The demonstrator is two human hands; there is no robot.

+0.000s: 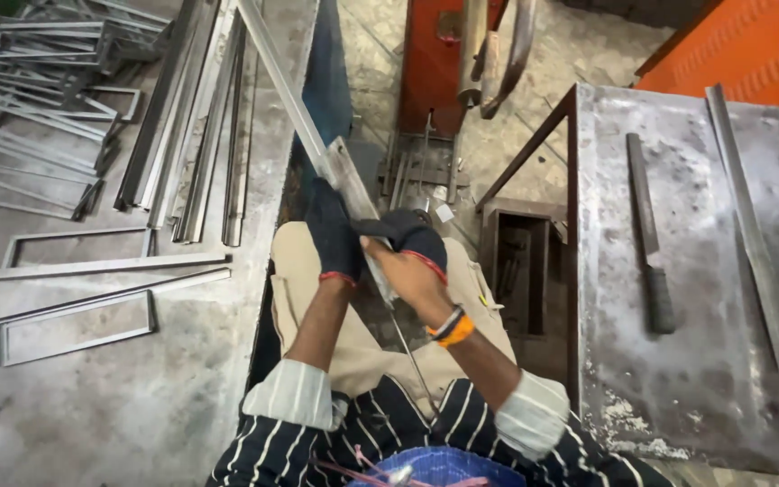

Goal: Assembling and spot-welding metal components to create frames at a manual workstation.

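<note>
I hold a long grey metal strip [335, 167] that runs from my lap up and away toward the top of the view. My left hand [335, 239], in a dark glove with a red cuff, grips the strip from its left side. My right hand [412, 257], partly covered by a dark glove, clasps the same strip just below; an orange band sits on that wrist. A thin wire or rod [412, 356] trails from under my hands down toward my striped shirt.
On the left, a metal table [137, 388] carries several rectangular steel frames [74, 325] and a bundle of long bars [191, 126]. A bench on the right [696, 379] holds a large file [646, 225] and a flat bar [750, 225]. An orange machine [435, 63] stands ahead.
</note>
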